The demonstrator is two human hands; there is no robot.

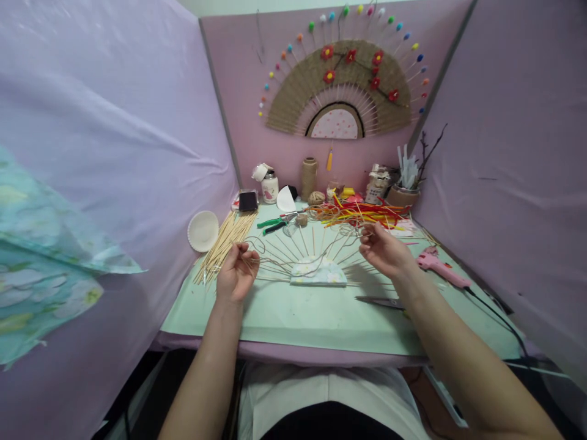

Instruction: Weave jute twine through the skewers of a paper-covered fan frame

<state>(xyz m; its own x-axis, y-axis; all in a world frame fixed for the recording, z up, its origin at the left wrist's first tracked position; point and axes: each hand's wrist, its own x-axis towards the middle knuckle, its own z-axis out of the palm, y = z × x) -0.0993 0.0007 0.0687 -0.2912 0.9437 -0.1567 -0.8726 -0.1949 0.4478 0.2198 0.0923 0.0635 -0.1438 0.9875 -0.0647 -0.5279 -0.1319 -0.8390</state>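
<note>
My left hand [237, 272] is raised over the left side of the table, its fingers pinched on a thin brown twine. The same twine [316, 267] runs in loose loops across to my right hand [384, 249], whose fingertips are also closed on it. Beneath the twine lies a half-round base [318, 272] covered in pale blue floral cloth. Thin wooden sticks [314, 241] fan out from the base's curved edge. A pair of scissors [380, 302] lies below my right hand, its handle partly hidden by my forearm.
Left of the fan is a bundle of loose sticks [229, 244] beside a white bowl [203, 231]. Green-handled pliers [270, 222] and red and yellow pipe cleaners [362, 212] lie behind. A pink glue gun [443, 269] with a cord rests right. A finished fan [339, 79] hangs on the back wall.
</note>
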